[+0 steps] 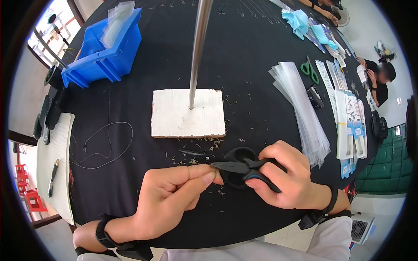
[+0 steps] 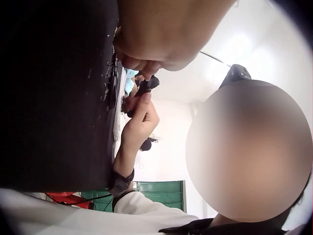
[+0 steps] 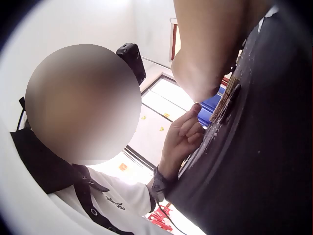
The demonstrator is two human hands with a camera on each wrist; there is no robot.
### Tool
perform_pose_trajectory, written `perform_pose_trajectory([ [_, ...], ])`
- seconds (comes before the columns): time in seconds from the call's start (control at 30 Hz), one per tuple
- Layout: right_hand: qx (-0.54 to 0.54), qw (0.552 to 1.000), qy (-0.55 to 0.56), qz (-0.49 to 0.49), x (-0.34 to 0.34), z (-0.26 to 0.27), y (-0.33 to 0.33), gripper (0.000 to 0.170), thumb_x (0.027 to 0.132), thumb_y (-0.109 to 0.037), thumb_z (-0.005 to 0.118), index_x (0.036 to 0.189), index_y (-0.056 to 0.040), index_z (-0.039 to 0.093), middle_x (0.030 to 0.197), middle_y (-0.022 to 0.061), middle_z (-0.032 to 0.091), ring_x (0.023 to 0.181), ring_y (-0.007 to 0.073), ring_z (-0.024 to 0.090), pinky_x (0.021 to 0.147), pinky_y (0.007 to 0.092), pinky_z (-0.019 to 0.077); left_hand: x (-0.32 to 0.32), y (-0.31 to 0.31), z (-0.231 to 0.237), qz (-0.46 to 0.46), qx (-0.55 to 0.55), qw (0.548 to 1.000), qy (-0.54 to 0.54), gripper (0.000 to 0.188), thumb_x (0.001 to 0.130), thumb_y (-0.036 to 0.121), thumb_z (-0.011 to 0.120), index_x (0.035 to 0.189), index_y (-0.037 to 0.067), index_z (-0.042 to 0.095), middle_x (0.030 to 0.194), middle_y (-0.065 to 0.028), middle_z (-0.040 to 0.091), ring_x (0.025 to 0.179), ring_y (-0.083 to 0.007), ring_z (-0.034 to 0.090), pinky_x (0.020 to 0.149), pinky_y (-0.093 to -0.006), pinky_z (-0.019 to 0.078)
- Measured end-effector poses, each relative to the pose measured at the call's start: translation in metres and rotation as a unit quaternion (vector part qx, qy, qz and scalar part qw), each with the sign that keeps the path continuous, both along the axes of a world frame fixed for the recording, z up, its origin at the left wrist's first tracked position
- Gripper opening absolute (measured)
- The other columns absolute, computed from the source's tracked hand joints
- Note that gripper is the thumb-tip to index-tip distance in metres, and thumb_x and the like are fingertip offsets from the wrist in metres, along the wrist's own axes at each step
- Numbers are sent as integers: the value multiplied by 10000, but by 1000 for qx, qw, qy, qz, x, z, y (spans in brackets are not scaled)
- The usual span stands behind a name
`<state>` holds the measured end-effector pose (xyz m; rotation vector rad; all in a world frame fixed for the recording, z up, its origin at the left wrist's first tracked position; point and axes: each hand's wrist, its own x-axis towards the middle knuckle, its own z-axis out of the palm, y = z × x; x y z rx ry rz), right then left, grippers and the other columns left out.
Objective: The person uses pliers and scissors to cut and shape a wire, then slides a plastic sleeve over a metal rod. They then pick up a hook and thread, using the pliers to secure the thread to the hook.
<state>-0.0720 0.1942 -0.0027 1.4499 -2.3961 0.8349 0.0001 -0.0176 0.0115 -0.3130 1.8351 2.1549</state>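
The left hand (image 1: 172,198) has its thumb and forefinger pinched together around a tiny item, mostly hidden by the fingertips and too small to identify. Black scissors (image 1: 237,167) are in the right hand (image 1: 285,176), whose fingers curl through and around the handles. The blades point left, their tips at the left fingertips. In the left wrist view the right hand (image 2: 139,122) grips the dark scissors (image 2: 146,85). The right wrist view shows the left hand (image 3: 181,139) with its fingers curled and thumb raised against the fingertip.
Behind the hands, a metal rod (image 1: 198,52) stands on a white board (image 1: 187,119). Scraps and a dark slim tool (image 1: 193,152) lie before it. A blue bin (image 1: 109,56), looped wire (image 1: 132,135) and notebook (image 1: 61,161) are left; plastic sleeves (image 1: 302,113) and green-handled scissors (image 1: 310,71) right.
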Motion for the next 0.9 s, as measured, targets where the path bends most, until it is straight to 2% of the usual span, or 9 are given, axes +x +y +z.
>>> perform_pose_trajectory([
  [0.17, 2, 1000, 9, -3, -1, 1, 1, 303, 661, -210, 782, 667, -21, 545, 749, 86, 498, 553, 198, 491, 454, 275, 376, 2, 1, -1, 1, -23, 999, 29, 200, 913, 52, 498, 879, -82, 643, 489, 32, 415, 417, -22, 311, 412, -204, 212],
  [0.27, 0, 1000, 14, -7, -1, 0, 1, 302, 657, -206, 784, 667, -20, 546, 748, 87, 498, 551, 199, 493, 454, 275, 379, 4, -1, -5, -6, -22, 999, 35, 170, 920, 68, 546, 967, -42, 666, 525, 60, 403, 462, -4, 302, 411, -197, 215],
  [0.5, -6, 1000, -4, -21, 0, -1, 0, 284, 651, -180, 783, 669, -22, 548, 735, 82, 509, 555, 198, 505, 463, 280, 393, 4, -2, -6, -8, -46, 997, 58, 169, 920, 72, 547, 964, -35, 670, 512, 58, 395, 454, -2, 297, 409, -196, 217],
  [0.6, -30, 997, -72, 6, -8, 1, 1, 234, 706, -147, 755, 687, 0, 573, 759, 94, 544, 550, 204, 508, 478, 270, 397, 3, -1, -5, -4, -35, 998, 44, 174, 915, 65, 532, 932, -46, 665, 502, 47, 410, 438, -6, 304, 408, -196, 217],
  [0.7, -106, 963, -246, -10, -5, -3, 2, 173, 791, -109, 689, 724, 27, 605, 802, 111, 580, 566, 194, 524, 495, 260, 395, -1, -1, -2, 2, -35, 999, 27, 192, 904, 54, 512, 870, -66, 657, 484, 20, 446, 410, -13, 324, 406, -195, 220],
  [0.73, -60, 925, -372, -48, -5, 13, 4, 341, 899, -184, 514, 626, 15, 565, 868, 142, 591, 669, 180, 553, 579, 274, 420, -2, -3, -3, -2, -34, 999, 26, 192, 903, 56, 514, 869, -67, 658, 486, 18, 453, 411, -12, 328, 405, -194, 221],
  [0.77, -50, 915, -394, -75, -8, 18, 6, 367, 914, -216, 483, 654, 21, 587, 908, 143, 599, 708, 176, 575, 611, 268, 438, -2, -3, -4, -8, -32, 999, 25, 193, 902, 57, 516, 869, -67, 659, 489, 15, 460, 411, -11, 331, 404, -194, 222],
  [0.83, -81, 933, -346, -52, -8, 10, 6, 280, 882, -191, 563, 726, 31, 634, 950, 142, 604, 773, 190, 601, 659, 271, 462, -1, -1, -3, -30, -12, 999, 26, 188, 898, 54, 522, 865, -61, 668, 494, 14, 471, 410, -12, 332, 401, -196, 224],
  [0.9, -88, 944, -318, 10, -6, 7, 1, 172, 778, -109, 721, 860, 31, 663, 951, 127, 603, 774, 189, 610, 655, 260, 467, -1, 1, -1, -58, -6, 998, 31, 180, 891, 48, 531, 862, -53, 677, 495, 14, 478, 409, -12, 333, 397, -198, 225],
])
